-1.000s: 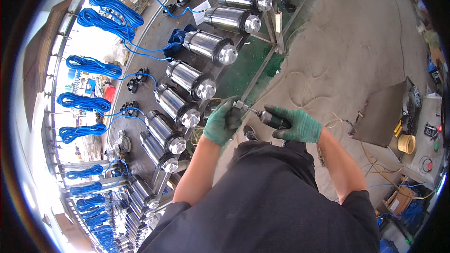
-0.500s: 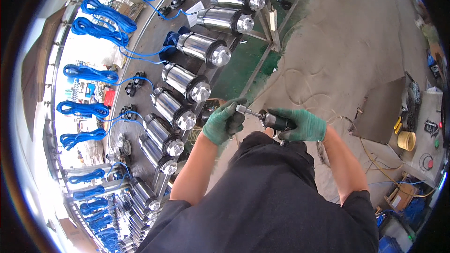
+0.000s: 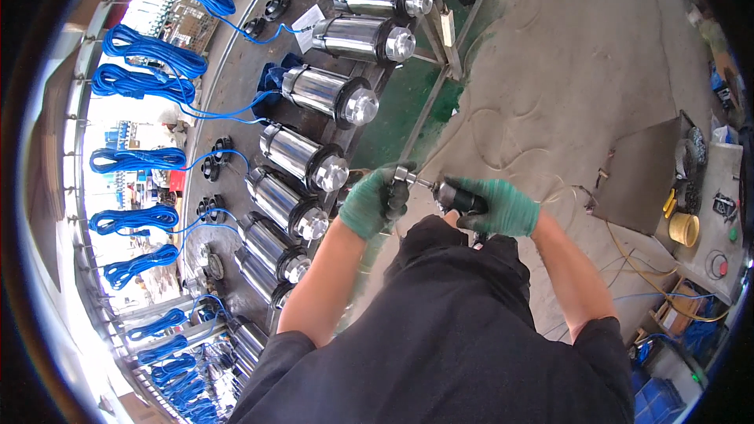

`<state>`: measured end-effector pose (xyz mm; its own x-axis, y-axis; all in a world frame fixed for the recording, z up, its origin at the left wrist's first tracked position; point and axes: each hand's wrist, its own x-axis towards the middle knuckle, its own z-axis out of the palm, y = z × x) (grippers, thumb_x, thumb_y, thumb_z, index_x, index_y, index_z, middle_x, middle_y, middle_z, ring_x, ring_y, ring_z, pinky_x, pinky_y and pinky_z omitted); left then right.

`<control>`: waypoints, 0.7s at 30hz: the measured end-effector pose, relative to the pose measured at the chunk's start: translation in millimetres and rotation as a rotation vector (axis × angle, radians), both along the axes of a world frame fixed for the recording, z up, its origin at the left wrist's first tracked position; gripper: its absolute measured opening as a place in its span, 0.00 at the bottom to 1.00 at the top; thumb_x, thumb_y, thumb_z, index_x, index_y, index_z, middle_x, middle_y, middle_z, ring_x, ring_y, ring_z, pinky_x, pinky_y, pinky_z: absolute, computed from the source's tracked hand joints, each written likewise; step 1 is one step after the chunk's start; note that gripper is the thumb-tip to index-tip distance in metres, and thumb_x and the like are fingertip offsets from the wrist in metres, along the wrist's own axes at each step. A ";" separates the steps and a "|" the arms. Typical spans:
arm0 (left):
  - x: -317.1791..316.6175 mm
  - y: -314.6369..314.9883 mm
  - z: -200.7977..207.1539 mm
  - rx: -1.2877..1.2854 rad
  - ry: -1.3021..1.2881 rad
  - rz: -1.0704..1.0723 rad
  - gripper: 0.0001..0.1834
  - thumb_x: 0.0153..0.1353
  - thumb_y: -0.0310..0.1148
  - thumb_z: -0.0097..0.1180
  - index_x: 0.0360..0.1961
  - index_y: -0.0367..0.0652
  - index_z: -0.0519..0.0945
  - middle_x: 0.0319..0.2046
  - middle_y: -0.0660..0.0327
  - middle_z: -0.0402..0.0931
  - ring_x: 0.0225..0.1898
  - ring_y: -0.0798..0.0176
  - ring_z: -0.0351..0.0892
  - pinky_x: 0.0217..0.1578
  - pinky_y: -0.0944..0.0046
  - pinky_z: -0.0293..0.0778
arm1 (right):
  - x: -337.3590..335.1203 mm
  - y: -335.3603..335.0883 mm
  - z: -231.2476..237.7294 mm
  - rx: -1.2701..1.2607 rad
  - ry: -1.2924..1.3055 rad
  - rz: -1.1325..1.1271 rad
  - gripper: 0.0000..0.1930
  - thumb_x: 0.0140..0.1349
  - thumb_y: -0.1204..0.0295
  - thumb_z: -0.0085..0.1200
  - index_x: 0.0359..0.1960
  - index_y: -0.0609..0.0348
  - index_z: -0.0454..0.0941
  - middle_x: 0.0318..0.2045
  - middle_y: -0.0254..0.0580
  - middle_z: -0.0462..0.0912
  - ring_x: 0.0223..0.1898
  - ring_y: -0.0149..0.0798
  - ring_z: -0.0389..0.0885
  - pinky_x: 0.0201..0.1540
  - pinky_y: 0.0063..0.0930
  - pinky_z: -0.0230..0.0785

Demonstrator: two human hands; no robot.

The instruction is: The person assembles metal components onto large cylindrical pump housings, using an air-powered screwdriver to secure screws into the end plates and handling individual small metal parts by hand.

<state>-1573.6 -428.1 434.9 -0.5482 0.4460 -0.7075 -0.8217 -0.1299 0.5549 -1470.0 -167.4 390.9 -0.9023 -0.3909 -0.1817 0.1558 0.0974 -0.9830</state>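
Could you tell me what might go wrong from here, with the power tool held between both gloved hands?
The left hand grips right at the metal tip of the power tool that the right hand holds; if it spins, the glove could catch. Thin wires trail over the concrete floor close behind, a possible trip hazard. The steel cylinders lie close by and could be knocked.

Both gloved hands (image 3: pixel 375 202) (image 3: pixel 496 206) clenched, close together

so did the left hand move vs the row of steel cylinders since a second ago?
Cannot tell. The left hand stays on the tool tip, beside the cylinder row; the slight shift in the picture looks like head-camera motion.
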 end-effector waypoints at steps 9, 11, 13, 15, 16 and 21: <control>-89.3 -54.6 -40.3 -0.311 0.381 0.228 0.14 0.73 0.33 0.54 0.57 0.49 0.80 0.32 0.66 0.80 0.21 0.70 0.74 0.18 0.71 0.71 | -87.8 -19.7 -26.8 0.010 -0.178 -0.039 0.41 0.62 0.63 0.66 0.76 0.46 0.60 0.48 0.40 0.84 0.44 0.32 0.79 0.54 0.32 0.74; -118.2 -63.7 -40.8 -0.404 0.513 0.226 0.13 0.73 0.32 0.53 0.56 0.48 0.79 0.32 0.67 0.79 0.24 0.73 0.74 0.18 0.73 0.70 | -107.5 -28.1 -64.5 0.061 -0.003 -0.076 0.40 0.63 0.56 0.64 0.75 0.45 0.60 0.52 0.48 0.84 0.49 0.42 0.83 0.55 0.37 0.75; -148.6 -79.5 -49.4 -0.595 0.690 0.178 0.12 0.74 0.32 0.52 0.56 0.47 0.78 0.33 0.67 0.79 0.26 0.71 0.75 0.23 0.69 0.73 | -129.8 -43.8 -91.3 0.091 0.068 -0.095 0.40 0.63 0.54 0.63 0.75 0.45 0.61 0.54 0.53 0.83 0.52 0.49 0.83 0.56 0.39 0.74; -178.7 -91.8 -67.3 -0.912 1.215 -0.096 0.16 0.73 0.33 0.54 0.60 0.49 0.74 0.33 0.66 0.80 0.28 0.62 0.78 0.36 0.60 0.77 | -150.8 -57.4 -103.3 0.115 0.001 -0.073 0.38 0.62 0.51 0.62 0.72 0.50 0.64 0.54 0.57 0.82 0.54 0.54 0.83 0.57 0.39 0.73; -183.8 -93.1 -67.1 -1.056 1.177 -0.232 0.21 0.70 0.36 0.57 0.63 0.53 0.72 0.31 0.62 0.81 0.29 0.59 0.80 0.37 0.59 0.78 | -158.6 -61.6 -109.3 0.114 -0.004 -0.071 0.38 0.62 0.51 0.63 0.71 0.51 0.65 0.54 0.56 0.82 0.54 0.55 0.82 0.57 0.39 0.73; -197.3 -55.1 -36.3 -1.441 0.965 -0.754 0.43 0.61 0.50 0.66 0.75 0.69 0.60 0.32 0.48 0.84 0.37 0.44 0.85 0.41 0.49 0.78 | -181.7 -72.0 -121.7 0.130 0.061 -0.088 0.34 0.62 0.52 0.63 0.66 0.55 0.71 0.54 0.54 0.82 0.54 0.55 0.82 0.57 0.39 0.73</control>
<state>-1771.0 -483.2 398.6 -0.9306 0.1772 -0.3204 0.1386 0.9805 0.1396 -1651.7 -239.4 269.2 -0.9430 -0.2864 -0.1697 0.1102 0.2127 -0.9709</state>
